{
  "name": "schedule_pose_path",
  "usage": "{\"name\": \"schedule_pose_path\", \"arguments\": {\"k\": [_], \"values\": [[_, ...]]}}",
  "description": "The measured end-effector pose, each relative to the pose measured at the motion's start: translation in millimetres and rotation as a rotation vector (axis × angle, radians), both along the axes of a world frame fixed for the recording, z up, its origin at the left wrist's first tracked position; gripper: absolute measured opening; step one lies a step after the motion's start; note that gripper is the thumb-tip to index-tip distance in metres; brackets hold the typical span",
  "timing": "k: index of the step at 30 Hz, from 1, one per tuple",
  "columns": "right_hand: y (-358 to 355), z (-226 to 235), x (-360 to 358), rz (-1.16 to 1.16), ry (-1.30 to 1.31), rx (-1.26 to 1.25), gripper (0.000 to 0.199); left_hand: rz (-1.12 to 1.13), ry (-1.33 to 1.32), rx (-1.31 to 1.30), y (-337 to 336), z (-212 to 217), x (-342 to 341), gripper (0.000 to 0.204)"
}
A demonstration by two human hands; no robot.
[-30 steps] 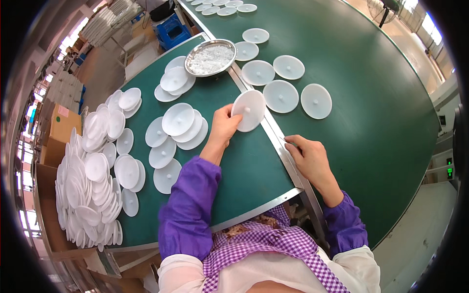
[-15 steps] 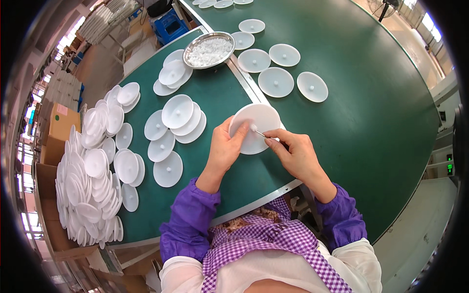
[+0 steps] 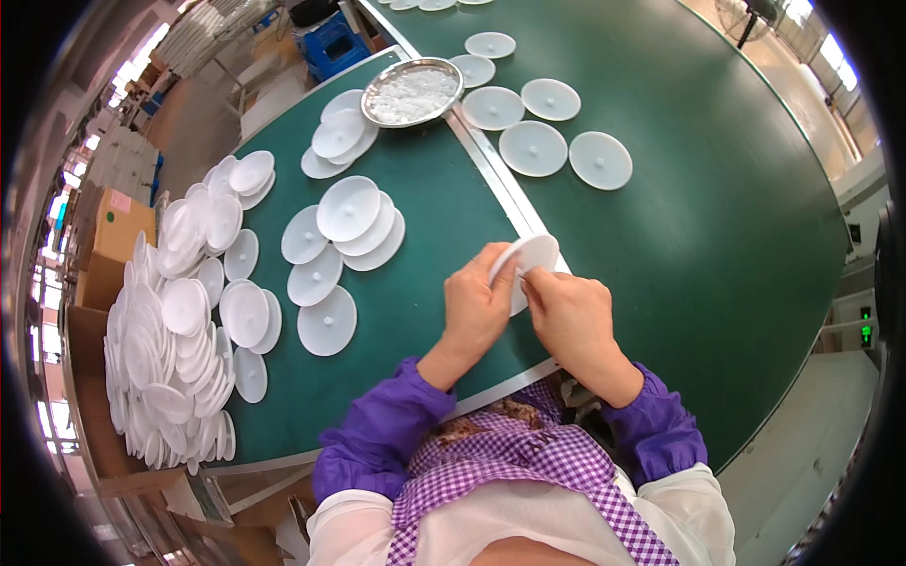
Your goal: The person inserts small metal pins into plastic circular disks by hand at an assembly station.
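One disc (image 3: 540,251) has turned sideways; the left hand (image 3: 478,300) pinches it. I can't tell what the right hand (image 3: 574,309) holds.

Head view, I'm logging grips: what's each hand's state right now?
Left hand: closed on a tilted white disc.
Right hand: fingers curled at the disc's face; whether it grips anything can't be told.

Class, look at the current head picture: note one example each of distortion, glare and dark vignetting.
Head view: the right edge of the flat green tabletop bows outward; head view: bright white rectangular windows glare at upper right; head view: black vignetting fills the corners.
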State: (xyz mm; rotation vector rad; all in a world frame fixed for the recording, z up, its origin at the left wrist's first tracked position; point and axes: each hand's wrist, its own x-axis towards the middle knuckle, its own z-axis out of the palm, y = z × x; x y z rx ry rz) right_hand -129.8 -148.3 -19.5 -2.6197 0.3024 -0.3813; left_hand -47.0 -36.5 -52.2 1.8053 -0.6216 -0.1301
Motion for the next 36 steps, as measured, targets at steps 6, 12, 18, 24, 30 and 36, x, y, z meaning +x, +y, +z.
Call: {"name": "schedule_pose_path", "arguments": {"k": [6,12,18,24,30,36], "values": [[-59.7,-19.6,-8.5,-0.144,0.048,-0.061,0.018,-0.171,-0.218,0.075,2.3,9.2,34.7,0.027],[-90.1,-16.0,-15.2,-0.369,0.135,-0.047,0.023,0.544,-0.705,0.752,111.8,-31.3,196.1,0.047],[-68.3,-17.3,-6.7,-0.249,0.133,0.13,0.019,0.255,-0.361,0.67,78.5,-47.5,158.5,0.069],[-44.8,-13.8,-2.1,-0.117,0.039,0.226,0.018,0.076,-0.294,0.55,44.3,-22.7,79.4,0.077],[-22.8,-3.7,-0.7,-0.035,0.019,0.355,0.018,-0.001,-0.213,0.482,43.5,13.2,57.5,0.083],[-10.6,-1.2,4.6,0.018,-0.091,0.494,0.018,-0.08,0.102,0.153,59.1,20.2,56.8,0.065]]}}
